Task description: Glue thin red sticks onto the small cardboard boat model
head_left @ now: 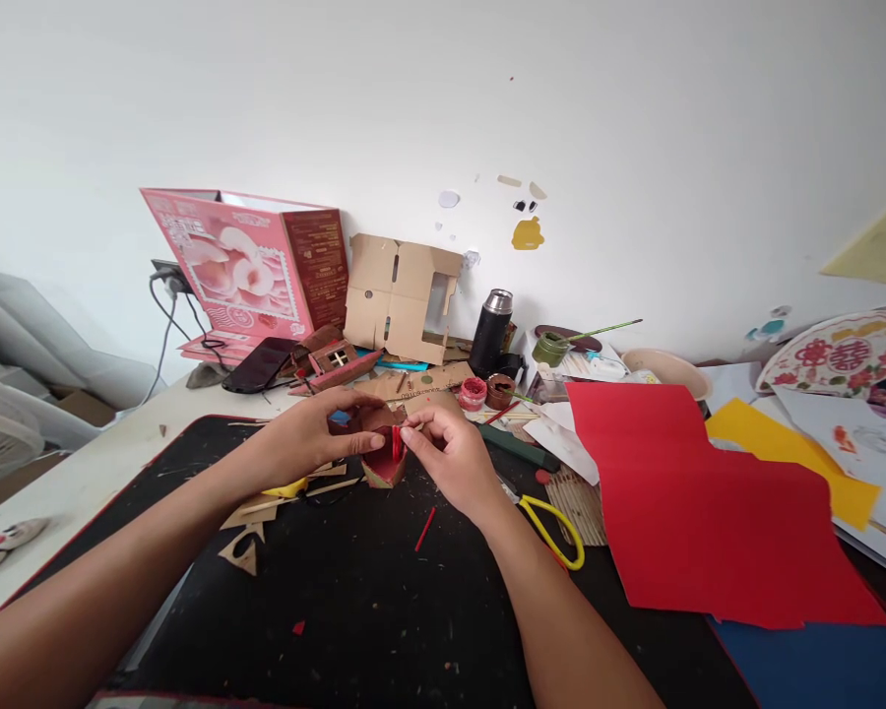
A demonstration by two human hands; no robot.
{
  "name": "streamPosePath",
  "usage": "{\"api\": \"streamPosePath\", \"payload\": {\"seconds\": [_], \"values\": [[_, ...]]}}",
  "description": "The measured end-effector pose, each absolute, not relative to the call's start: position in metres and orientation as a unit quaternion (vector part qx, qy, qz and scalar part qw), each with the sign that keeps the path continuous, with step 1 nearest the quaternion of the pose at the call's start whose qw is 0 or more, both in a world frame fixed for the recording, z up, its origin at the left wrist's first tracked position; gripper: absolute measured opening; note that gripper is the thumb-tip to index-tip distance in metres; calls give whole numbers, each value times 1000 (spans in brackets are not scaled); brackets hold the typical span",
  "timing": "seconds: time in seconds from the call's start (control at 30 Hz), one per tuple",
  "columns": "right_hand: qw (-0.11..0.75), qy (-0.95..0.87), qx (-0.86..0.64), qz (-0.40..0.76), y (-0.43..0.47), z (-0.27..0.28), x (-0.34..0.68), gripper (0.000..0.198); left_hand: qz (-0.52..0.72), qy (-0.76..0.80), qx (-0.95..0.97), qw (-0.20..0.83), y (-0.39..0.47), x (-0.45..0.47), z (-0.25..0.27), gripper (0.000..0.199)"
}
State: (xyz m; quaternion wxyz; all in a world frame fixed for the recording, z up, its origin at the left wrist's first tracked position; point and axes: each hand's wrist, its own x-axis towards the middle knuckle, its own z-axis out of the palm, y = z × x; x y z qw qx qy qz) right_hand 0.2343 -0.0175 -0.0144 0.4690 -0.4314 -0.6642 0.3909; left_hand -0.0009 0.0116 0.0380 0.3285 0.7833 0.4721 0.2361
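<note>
A small cardboard model (pixel 383 471) with a reddish inside and a pointed front, like a little boat hull, sits upright on the black mat. My left hand (pixel 317 433) grips it from the left, thumb over its near rim and fingers behind. Inside its right part stands a bright red strip (pixel 397 443). The fingertips of my right hand (pixel 454 458) are pinched at the top of this strip, beside the model's right edge. A loose thin red stick (pixel 425 529) lies on the mat just below my right hand.
Yellow-handled scissors (pixel 553 532) and a large red sheet (pixel 709 502) lie to the right. Cardboard scraps (pixel 243 551) are at the left. Behind stand paint jars (pixel 473 393), a black thermos (pixel 491 330), a cardboard boat (pixel 340 364) and a pink box (pixel 243 266).
</note>
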Motion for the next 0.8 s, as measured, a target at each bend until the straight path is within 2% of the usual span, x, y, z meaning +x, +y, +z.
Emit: {"api": "streamPosePath", "payload": {"seconds": [0.43,0.8], "values": [[466,-664,-424,402,-18,-13,234,17,243,484,777,322,10,0,37,72],[474,-663,-428,391,-19,-12,234,23,246,486,773,326,12,-2,36,71]]}}
